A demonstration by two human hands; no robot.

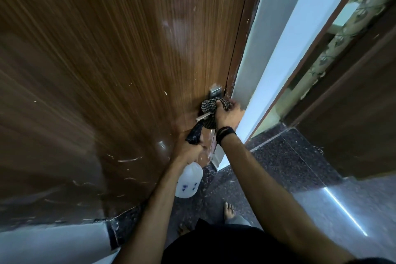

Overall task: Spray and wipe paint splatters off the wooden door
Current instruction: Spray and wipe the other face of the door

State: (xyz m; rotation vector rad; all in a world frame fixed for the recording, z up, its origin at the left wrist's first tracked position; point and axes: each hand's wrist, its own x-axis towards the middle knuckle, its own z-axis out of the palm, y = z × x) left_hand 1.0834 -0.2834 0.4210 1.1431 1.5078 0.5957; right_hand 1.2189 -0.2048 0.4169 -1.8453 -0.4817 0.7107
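The brown wooden door fills the left of the view, with white paint flecks and streaks across its lower part. My right hand grips a bunched checked cloth against the metal door handle near the door's right edge. Below it, my left hand holds a white spray bottle by its black trigger head, nozzle pointing up toward the handle. A black band circles my right wrist.
A white wall edge runs beside the door frame. To the right stand another dark door and a patterned curtain. The floor is dark speckled stone. My bare foot is below the bottle.
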